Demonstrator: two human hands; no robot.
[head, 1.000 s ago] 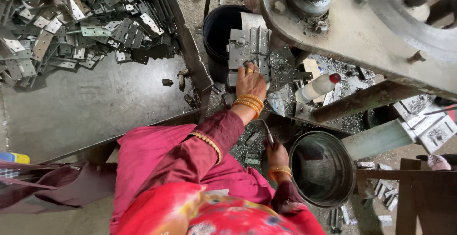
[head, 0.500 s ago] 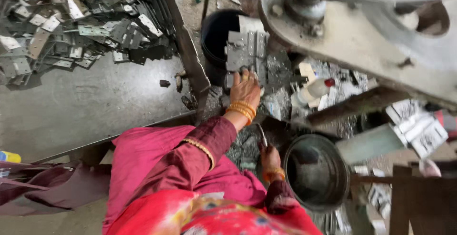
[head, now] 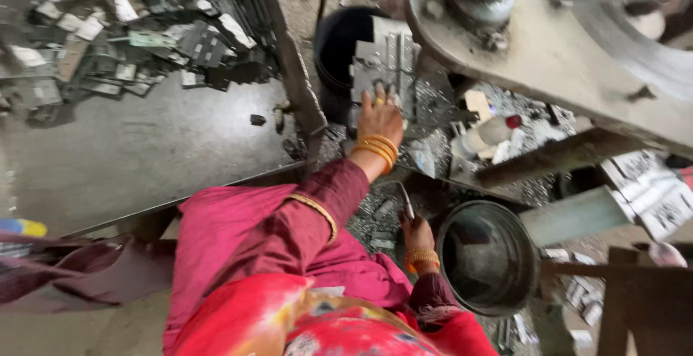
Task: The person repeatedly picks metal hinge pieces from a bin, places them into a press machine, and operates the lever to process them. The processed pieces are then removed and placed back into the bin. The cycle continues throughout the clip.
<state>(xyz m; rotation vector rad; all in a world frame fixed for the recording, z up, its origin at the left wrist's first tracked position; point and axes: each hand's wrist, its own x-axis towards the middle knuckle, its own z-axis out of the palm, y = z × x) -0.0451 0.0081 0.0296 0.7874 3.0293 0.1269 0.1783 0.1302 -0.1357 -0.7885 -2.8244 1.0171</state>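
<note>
Hands among punched metal at a press.
Head view: the left hand (head: 380, 116) lies spread on a flat grey perforated metal plate (head: 386, 64) beside a black bucket (head: 339, 46); the right hand (head: 416, 230) pinches a thin metal tool (head: 406, 201) (slightly curved) near a round dark pot (head: 487, 255).

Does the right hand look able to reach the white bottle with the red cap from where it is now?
Probably yes. The right hand holds a thin metal tool low beside the round metal pot. The bottle lies farther ahead among scraps, with no bar across the way, but the tool occupies the fingers.
</note>
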